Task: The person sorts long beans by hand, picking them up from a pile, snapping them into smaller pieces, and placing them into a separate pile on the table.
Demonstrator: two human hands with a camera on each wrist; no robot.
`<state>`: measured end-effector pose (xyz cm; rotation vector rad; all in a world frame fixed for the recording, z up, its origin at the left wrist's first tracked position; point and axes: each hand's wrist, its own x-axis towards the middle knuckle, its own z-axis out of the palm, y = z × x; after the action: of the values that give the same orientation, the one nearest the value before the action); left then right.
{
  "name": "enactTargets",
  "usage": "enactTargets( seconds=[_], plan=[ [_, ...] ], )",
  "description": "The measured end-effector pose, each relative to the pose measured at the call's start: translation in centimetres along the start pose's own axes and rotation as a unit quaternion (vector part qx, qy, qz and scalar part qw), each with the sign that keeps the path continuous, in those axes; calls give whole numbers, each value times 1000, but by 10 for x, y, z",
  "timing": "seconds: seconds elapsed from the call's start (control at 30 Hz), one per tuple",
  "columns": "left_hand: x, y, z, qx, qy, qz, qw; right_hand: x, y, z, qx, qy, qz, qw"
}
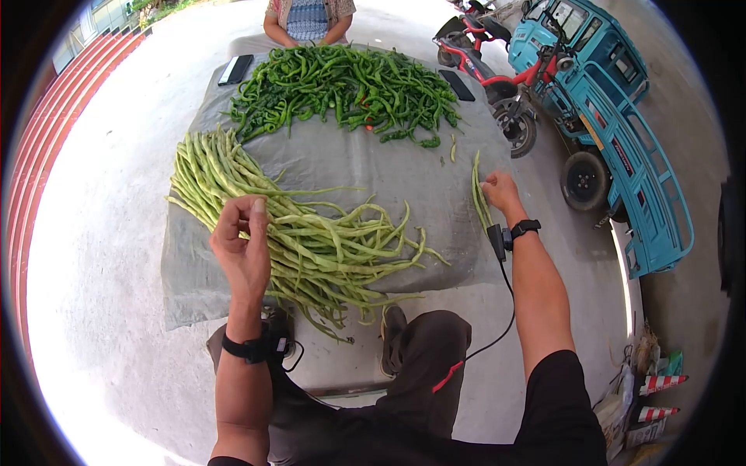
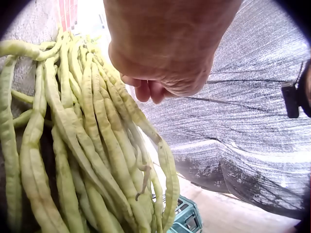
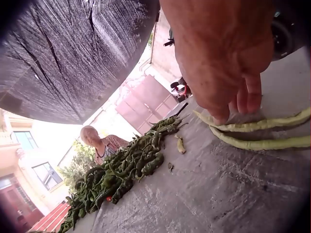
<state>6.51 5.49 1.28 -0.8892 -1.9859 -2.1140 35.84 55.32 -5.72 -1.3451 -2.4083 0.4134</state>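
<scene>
A large heap of long pale-green beans (image 1: 326, 248) is spread over the left and front of a grey sheet (image 1: 373, 167). My left hand (image 1: 242, 245) is above the heap, thumb and fingertips drawn together; I cannot tell whether a bean end sits between them. In the left wrist view the curled fingers (image 2: 148, 91) appear beside the beans (image 2: 97, 136). At the right edge of the sheet, two long beans (image 1: 479, 190) lie side by side. My right hand (image 1: 501, 190) is at them; in the right wrist view a fingertip (image 3: 220, 120) touches the beans (image 3: 257, 126) near one end.
Green chilli peppers (image 1: 342, 89) are heaped at the sheet's far side, between two phones (image 1: 235, 70). Someone (image 1: 311, 19) sits beyond them. A small pale pod piece (image 1: 453, 147) lies near the right hand. A red bike (image 1: 497, 74) and a blue three-wheeler (image 1: 614, 132) stand at right.
</scene>
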Motion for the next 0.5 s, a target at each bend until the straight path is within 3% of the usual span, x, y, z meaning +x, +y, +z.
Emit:
enactTargets(
  seconds=[0.13, 0.5],
  plan=[
    [-3, 2, 2, -7, -7, -3, 1000, -23, -4, -1, 35, -2, -25, 999],
    [-5, 1, 4, -27, 0, -35, 999, -37, -16, -10, -41, 2, -74, 996]
  ],
)
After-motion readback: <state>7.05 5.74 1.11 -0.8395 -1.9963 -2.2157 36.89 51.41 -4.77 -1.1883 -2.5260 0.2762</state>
